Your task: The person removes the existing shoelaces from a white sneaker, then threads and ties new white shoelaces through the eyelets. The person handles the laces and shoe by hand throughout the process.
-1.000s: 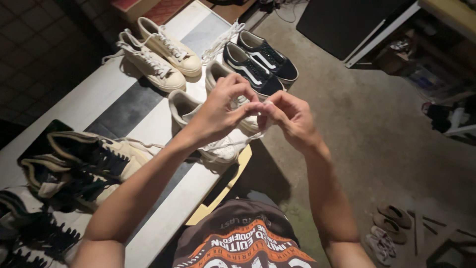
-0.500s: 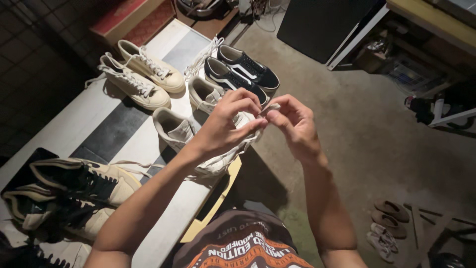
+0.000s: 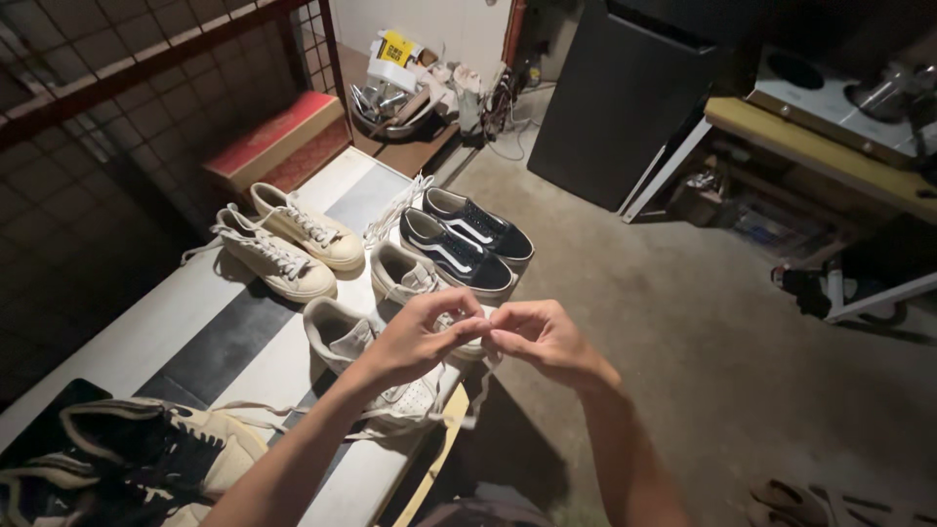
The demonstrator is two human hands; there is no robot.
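Seen from the head camera: a white shoelace (image 3: 476, 344) pinched between left hand (image 3: 415, 337) and right hand (image 3: 545, 337), fingertips of both closed tight on it just above the bench edge. Thin, flat, pale, hanging loose below the hands and trailing back to a white low sneaker (image 3: 376, 376) lying on the striped bench (image 3: 210, 337). Beside that, its white mate (image 3: 415, 283); farther back, a dark pair with white side stripes (image 3: 468, 239) and a cream laced pair (image 3: 283, 249). Near the lower left corner, dark and tan shoes (image 3: 137, 454). Grey concrete floor (image 3: 683, 322) to the right.
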